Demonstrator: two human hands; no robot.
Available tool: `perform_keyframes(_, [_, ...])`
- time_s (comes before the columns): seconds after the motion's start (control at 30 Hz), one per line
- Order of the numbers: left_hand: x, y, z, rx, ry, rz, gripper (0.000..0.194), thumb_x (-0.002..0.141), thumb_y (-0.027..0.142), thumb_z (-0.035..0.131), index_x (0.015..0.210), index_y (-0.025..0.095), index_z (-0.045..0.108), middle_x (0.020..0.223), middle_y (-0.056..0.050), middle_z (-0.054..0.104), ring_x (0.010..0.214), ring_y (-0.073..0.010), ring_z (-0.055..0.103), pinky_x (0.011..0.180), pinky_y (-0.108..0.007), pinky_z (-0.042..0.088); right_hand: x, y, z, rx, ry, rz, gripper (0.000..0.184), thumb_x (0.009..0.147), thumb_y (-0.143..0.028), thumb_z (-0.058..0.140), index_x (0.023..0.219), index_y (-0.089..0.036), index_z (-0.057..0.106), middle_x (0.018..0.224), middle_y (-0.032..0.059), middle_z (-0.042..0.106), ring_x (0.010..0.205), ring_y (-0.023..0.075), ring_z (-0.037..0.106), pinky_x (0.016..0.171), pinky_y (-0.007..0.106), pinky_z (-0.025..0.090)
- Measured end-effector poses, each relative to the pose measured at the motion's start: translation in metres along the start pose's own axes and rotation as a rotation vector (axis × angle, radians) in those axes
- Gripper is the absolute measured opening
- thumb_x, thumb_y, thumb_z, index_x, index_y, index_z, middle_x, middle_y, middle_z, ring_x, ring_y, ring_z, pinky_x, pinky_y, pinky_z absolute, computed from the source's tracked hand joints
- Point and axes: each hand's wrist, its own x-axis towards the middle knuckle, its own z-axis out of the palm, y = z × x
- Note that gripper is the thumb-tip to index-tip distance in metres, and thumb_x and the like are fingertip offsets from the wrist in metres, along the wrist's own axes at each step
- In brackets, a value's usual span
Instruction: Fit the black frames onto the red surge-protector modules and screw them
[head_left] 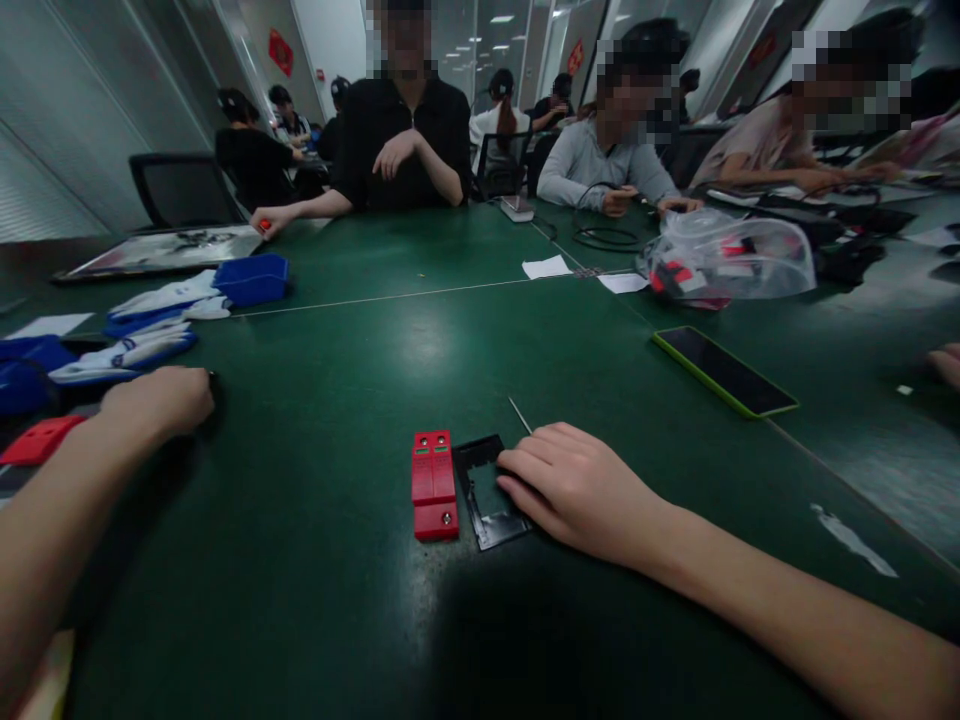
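Note:
My left hand (159, 402) is closed at the left of the table, with a small dark end showing by its fingers; what it holds is mostly hidden. Curled fingers of my right hand (581, 485) lie over the right side of a flat black plastic frame (491, 530). From behind its knuckles a thin metal rod (519, 414) sticks out; the rest is covered. Directly left of the frame stands a red two-part module (433, 485) with screws in its ends. Beside my left wrist is another red plastic piece (43, 438).
Blue-and-white gloves (127, 352) and a blue bin (251, 279) are at left. A green-edged phone (724, 370) lies right, with a clear plastic bag (731, 255) of red parts beyond. Across the green table (337, 600), a person in black (405, 140) reaches left; others sit nearby.

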Motion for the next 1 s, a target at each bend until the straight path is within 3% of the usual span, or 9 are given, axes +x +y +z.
perform_keyframes(0.13, [0.009, -0.002, 0.007, 0.141, -0.007, -0.126, 0.065, 0.083, 0.062, 0.038, 0.058, 0.008, 0.065, 0.035, 0.002, 0.047, 0.078, -0.0228, 0.075, 0.064, -0.036, 0.034, -0.001, -0.001, -0.002, 0.022, -0.012, 0.005, 0.022, 0.103, -0.023, 0.048, 0.106, -0.014, 0.068, 0.091, 0.0070, 0.070, 0.080, 0.0217, 0.063, 0.077, 0.037, 0.043])
perform_keyframes(0.23, [0.022, 0.027, 0.003, 0.192, -0.113, -0.210, 0.053, 0.082, 0.058, 0.047, 0.079, 0.014, 0.076, 0.052, 0.003, 0.066, 0.055, -0.0132, 0.068, 0.059, -0.027, 0.039, 0.000, -0.002, -0.003, 0.032, -0.017, 0.002, 0.022, 0.103, -0.023, 0.048, 0.106, -0.014, 0.068, 0.090, 0.0064, 0.070, 0.080, 0.0219, 0.062, 0.076, 0.037, 0.043])
perform_keyframes(0.37, [0.045, 0.107, 0.002, -0.031, -0.666, -0.350, 0.036, 0.089, 0.051, 0.056, 0.086, 0.022, 0.077, 0.076, -0.001, 0.076, 0.069, -0.0192, 0.072, 0.060, -0.027, 0.049, 0.000, -0.002, -0.004, 0.037, -0.032, 0.008, 0.023, 0.103, -0.023, 0.048, 0.108, -0.014, 0.068, 0.092, 0.0073, 0.070, 0.081, 0.0220, 0.063, 0.076, 0.036, 0.043])
perform_keyframes(0.43, [0.053, 0.143, 0.005, -0.094, -0.775, -0.333, 0.031, 0.089, 0.049, 0.060, 0.083, 0.022, 0.074, 0.075, -0.001, 0.074, 0.067, -0.0190, 0.069, 0.055, -0.025, 0.046, -0.001, -0.003, -0.004, 0.040, -0.045, 0.015, 0.022, 0.103, -0.023, 0.049, 0.109, -0.014, 0.068, 0.093, 0.0078, 0.070, 0.082, 0.0222, 0.064, 0.077, 0.037, 0.043])
perform_keyframes(0.6, [0.060, 0.178, 0.008, -0.064, -0.654, -0.262, 0.025, 0.095, 0.037, 0.055, 0.085, 0.023, 0.073, 0.076, -0.001, 0.073, 0.065, -0.0180, 0.067, 0.058, -0.025, 0.047, -0.002, -0.003, -0.005, 0.062, -0.047, 0.016, 0.021, 0.102, -0.023, 0.051, 0.108, -0.014, 0.068, 0.093, 0.0081, 0.071, 0.082, 0.0227, 0.064, 0.077, 0.037, 0.044])
perform_keyframes(0.67, [0.061, 0.183, 0.005, -0.100, -0.649, -0.244, 0.027, 0.096, 0.043, 0.054, 0.098, 0.025, 0.074, 0.092, -0.004, 0.076, 0.078, -0.0227, 0.072, 0.066, -0.029, 0.053, -0.002, -0.003, -0.004, 0.095, -0.047, 0.030, 0.021, 0.102, -0.023, 0.051, 0.109, -0.014, 0.068, 0.095, 0.0081, 0.071, 0.084, 0.0229, 0.065, 0.079, 0.038, 0.045])
perform_keyframes(0.77, [0.063, 0.200, 0.006, -0.159, -0.493, -0.205, 0.043, 0.094, 0.054, 0.058, 0.130, 0.030, 0.063, 0.127, -0.006, 0.071, 0.111, -0.0287, 0.069, 0.090, -0.038, 0.057, -0.001, -0.002, -0.004, 0.139, -0.050, 0.064, 0.020, 0.102, -0.025, 0.053, 0.111, -0.014, 0.068, 0.098, 0.0082, 0.071, 0.088, 0.0234, 0.064, 0.083, 0.040, 0.045])
perform_keyframes(0.87, [0.059, 0.224, 0.022, -0.289, -0.396, -0.082, 0.058, 0.091, 0.054, 0.065, 0.143, 0.030, 0.051, 0.144, -0.006, 0.060, 0.129, -0.0288, 0.060, 0.108, -0.041, 0.050, 0.000, -0.001, -0.003, 0.144, -0.046, 0.077, 0.021, 0.102, -0.026, 0.054, 0.110, -0.014, 0.068, 0.098, 0.0086, 0.070, 0.090, 0.0241, 0.063, 0.084, 0.041, 0.045])
perform_keyframes(1.0, [0.044, 0.244, 0.057, -0.428, -0.271, 0.002, 0.069, 0.085, 0.045, 0.072, 0.146, 0.025, 0.046, 0.146, -0.010, 0.058, 0.129, -0.0296, 0.060, 0.109, -0.042, 0.050, 0.000, -0.001, -0.001, 0.136, -0.041, 0.082, 0.020, 0.102, -0.026, 0.053, 0.108, -0.014, 0.069, 0.097, 0.0086, 0.070, 0.089, 0.0236, 0.062, 0.083, 0.040, 0.045])
